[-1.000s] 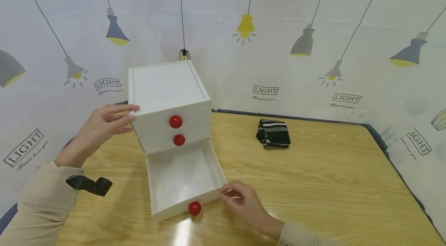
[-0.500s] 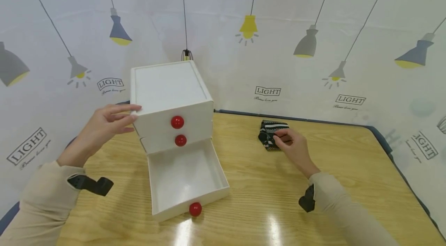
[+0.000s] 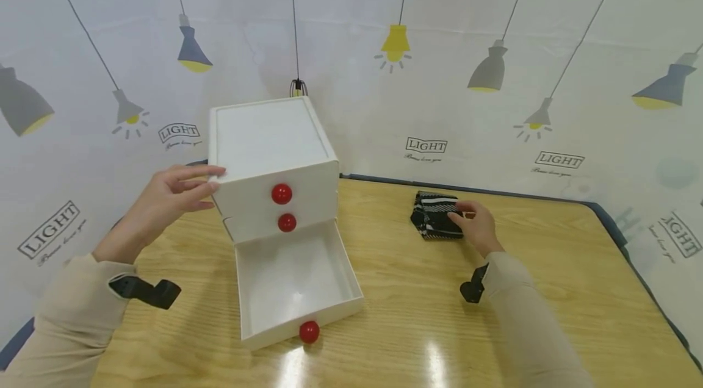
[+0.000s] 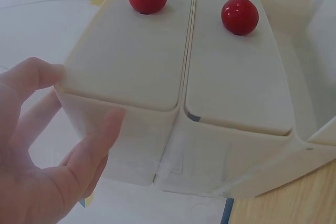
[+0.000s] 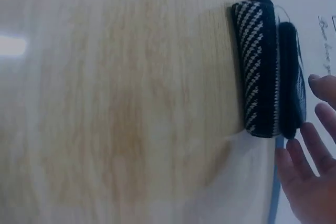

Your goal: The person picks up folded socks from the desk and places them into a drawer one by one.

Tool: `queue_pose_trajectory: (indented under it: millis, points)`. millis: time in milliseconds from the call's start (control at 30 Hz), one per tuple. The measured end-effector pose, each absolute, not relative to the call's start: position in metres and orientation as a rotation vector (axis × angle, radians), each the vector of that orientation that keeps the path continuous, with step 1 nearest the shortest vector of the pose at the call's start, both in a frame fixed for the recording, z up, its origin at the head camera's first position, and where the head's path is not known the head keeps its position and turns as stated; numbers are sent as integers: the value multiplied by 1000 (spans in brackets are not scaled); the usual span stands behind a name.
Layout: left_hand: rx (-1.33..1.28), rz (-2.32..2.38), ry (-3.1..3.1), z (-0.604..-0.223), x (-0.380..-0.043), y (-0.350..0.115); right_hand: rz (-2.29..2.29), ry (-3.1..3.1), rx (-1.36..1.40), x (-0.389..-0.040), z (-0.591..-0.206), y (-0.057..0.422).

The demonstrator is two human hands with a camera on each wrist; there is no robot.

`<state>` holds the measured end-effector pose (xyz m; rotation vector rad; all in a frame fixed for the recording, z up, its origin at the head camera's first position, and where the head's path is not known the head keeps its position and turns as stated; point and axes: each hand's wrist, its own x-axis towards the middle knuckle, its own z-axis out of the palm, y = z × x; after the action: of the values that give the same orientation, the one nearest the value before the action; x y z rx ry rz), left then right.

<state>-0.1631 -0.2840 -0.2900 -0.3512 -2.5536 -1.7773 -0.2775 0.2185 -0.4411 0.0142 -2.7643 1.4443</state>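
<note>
A white drawer cabinet (image 3: 269, 135) with red round knobs stands left of the middle. Its bottom drawer (image 3: 296, 284) is pulled out, and no contents show inside. The upper two drawers are pushed in. At the cabinet's front left top corner, my left hand (image 3: 176, 193) rests its fingers on the edge; the left wrist view shows the thumb (image 4: 107, 129) against the side. A folded black-and-white knitted sock bundle (image 3: 436, 217) lies on the table to the right. Beside its right end is my right hand (image 3: 478, 226), with fingertips (image 5: 310, 135) right at the fabric.
The wooden table (image 3: 395, 290) carries everything. Behind it hangs a white backdrop (image 3: 351, 40) printed with lamps, close behind the cabinet. The red knob (image 3: 309, 332) of the pulled-out drawer sticks out toward the table's front.
My right hand has left the drawer's front right corner and moved right and back to the sock bundle, then shifted to its right end. My left hand stays on the cabinet.
</note>
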Motion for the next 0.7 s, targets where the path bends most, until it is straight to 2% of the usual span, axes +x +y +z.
queue_pose_trajectory:
  millis: [200, 700]
  points:
    - [-367, -1759, -2553, -291, -164, -286, 1603, -2749, -146, -284, -449, 220]
    - [-377, -1785, -2525, -290, -164, -285, 1545, -2891, -190, -287, -453, 215]
